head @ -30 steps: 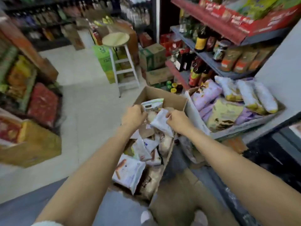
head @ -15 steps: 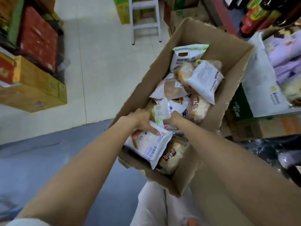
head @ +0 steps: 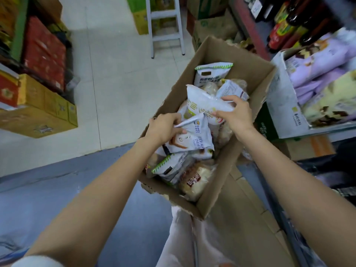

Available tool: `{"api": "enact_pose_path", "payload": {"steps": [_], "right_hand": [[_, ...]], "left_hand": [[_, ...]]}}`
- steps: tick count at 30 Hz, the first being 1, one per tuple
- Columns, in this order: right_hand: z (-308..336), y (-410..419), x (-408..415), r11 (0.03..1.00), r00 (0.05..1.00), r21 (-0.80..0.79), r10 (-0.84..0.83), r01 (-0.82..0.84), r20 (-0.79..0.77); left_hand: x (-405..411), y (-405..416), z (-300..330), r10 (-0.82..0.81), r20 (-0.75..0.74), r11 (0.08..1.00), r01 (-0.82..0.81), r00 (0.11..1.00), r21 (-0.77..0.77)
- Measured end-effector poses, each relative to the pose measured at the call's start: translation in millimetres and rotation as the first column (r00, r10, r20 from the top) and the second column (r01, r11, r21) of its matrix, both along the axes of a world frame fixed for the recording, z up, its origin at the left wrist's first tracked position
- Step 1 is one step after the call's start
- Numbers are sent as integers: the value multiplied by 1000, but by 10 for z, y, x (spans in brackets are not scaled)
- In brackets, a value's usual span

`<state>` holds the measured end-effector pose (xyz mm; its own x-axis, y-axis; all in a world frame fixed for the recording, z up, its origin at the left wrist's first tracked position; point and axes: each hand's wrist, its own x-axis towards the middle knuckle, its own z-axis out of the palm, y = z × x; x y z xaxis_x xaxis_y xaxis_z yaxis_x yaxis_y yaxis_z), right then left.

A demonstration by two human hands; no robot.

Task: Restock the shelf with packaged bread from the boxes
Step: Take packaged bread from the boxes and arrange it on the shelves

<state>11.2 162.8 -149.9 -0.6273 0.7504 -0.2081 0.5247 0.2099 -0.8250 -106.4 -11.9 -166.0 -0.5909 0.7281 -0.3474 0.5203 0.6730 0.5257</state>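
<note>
Over the cardboard box (head: 248, 60), my left hand (head: 163, 128) pinches a toast packet (head: 192, 137); my right hand (head: 236, 112) grips a white bread bag (head: 204, 102).

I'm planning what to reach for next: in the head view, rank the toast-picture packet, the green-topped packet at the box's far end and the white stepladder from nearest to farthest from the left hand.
1. Toast-picture packet: held in the left hand.
2. Green-topped packet: far end of the box, to the right.
3. White stepladder: on the floor beyond the box.
</note>
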Motion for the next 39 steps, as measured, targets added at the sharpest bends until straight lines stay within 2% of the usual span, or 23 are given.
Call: {"api": "enact_pose_path", "payload": {"steps": [5,8,11,14,17,19,21,25,27,29,32,35,39], "right_hand": [[767,213,168,998,977,-41,-60,53,-205],[1320,400,380,987,933,-100,-153,126,-326],[1925,599,708,966,849,-108,-259,236,-460],[2419,849,1104,933,765,-113,-345,341,-544],[2866,1104,1603,896,635,-150,-407,419,-657],[3146,1229,1986,880,571,-212,-442,424,-692],[3332,1413,2477,864,553,-228,-470,450,-689],[3653,1676,3608,803,541,-94,-478,588,-692],[3780,1807,4176,703,491,-17,-513,711,-704],[3901,1916,4682,567,351,-45,-569,822,-744],[4022,2120,5364,439,209,-110,-614,892,-761],[4056,2349,5911,430,167,-146,-609,891,-775],[4014,2585,6248,452,186,-148,-614,880,-767]], "left_hand": [[-22,401,760,-149,32,952,135,988,276],[60,681,1343,-263,160,896,179,952,406],[317,1008,1935,-335,297,838,139,894,528],[675,1431,2433,-369,327,774,93,870,627],[1149,1914,2902,-402,281,685,83,871,723],[1547,2214,3187,-477,298,648,102,827,755],[2014,2499,3428,-563,276,598,153,779,787],[3067,3062,3818,-645,253,541,196,721,818],[3609,3331,3963,-667,320,535,133,673,834],[4116,3592,4067,-648,419,561,27,636,827],[4705,4003,4104,-546,512,581,-139,663,802],[5094,4321,4091,-418,597,608,-277,685,744],[5359,4626,4059,-331,602,619,-314,727,720]]}}
